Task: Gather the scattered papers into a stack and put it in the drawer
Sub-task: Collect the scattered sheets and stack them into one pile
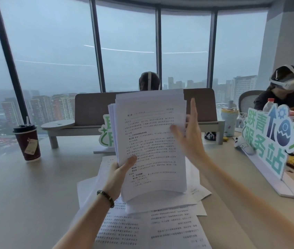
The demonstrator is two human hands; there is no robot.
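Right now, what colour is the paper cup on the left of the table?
Dark red, with a black lid and a white straw: the cup, clearest in the head view.

A pale grey, smooth-topped table (26,194) carries loose white printed paper sheets (142,229), overlapping near its front edge. At far left stands a dark red paper coffee cup with a black lid (27,142). A grey raised monitor shelf (88,124) sits further back, and a green-and-white cut-out sign on a white base (271,139) stands at right.
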